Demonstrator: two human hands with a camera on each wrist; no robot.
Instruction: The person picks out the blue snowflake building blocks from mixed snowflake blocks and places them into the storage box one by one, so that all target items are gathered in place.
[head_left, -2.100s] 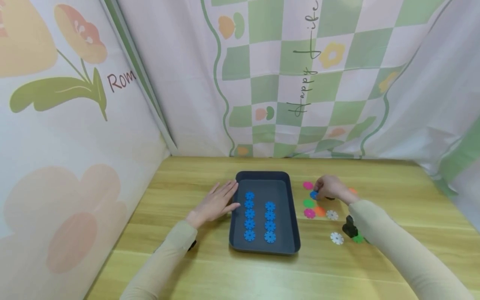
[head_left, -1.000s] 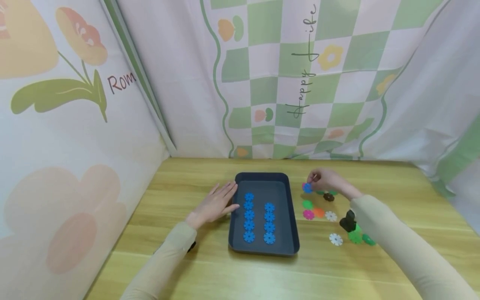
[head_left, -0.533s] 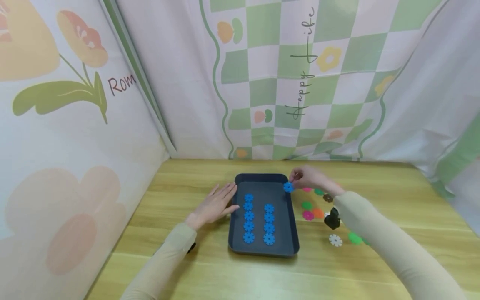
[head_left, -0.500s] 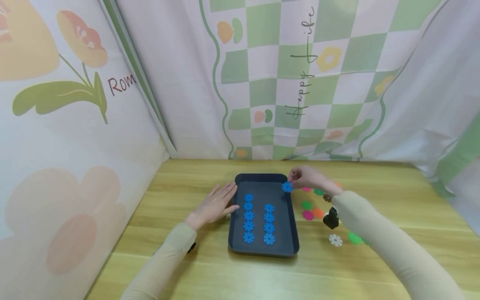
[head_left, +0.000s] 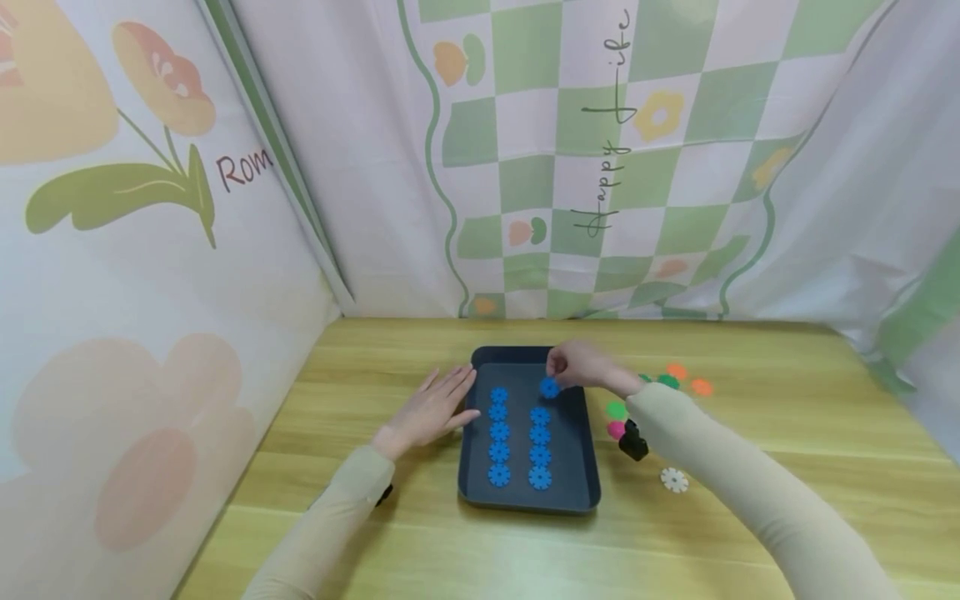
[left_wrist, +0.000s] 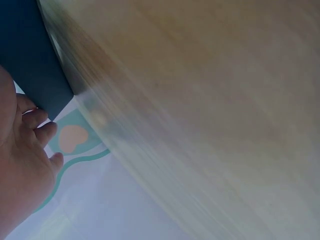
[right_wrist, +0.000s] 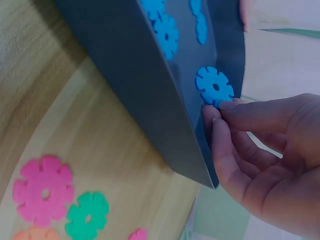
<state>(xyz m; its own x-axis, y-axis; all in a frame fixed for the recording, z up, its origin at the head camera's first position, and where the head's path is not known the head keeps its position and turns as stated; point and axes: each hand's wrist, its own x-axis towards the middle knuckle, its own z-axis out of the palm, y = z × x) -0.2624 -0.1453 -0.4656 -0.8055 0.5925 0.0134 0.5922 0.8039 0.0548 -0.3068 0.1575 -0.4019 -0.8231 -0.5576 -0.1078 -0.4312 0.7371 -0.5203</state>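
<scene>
A dark grey tray (head_left: 566,492) stands on the wooden table. Inside it lie two columns of blue snowflake discs, a left column (head_left: 498,432) and a shorter right column (head_left: 540,456). My right hand (head_left: 583,365) pinches another blue snowflake disc (right_wrist: 215,86) by its edge between thumb and fingers. That disc hangs over the tray, just beyond the far end of the right column. My left hand (head_left: 431,407) lies with fingers extended against the tray's left rim; in the left wrist view its fingertips (left_wrist: 47,131) are at the tray's dark wall.
Right of the tray lie loose discs: pink (right_wrist: 44,191), green (right_wrist: 87,216), orange (head_left: 701,387) and white (head_left: 674,480). The right forearm and a black wrist camera (head_left: 633,442) cover some of them. A patterned curtain (head_left: 525,275) hangs behind the table; a printed wall stands left.
My right hand picked up the blue disc from among the loose discs and carried it left, over the tray's right rim, to above the right column's far end. The left hand stayed put.
</scene>
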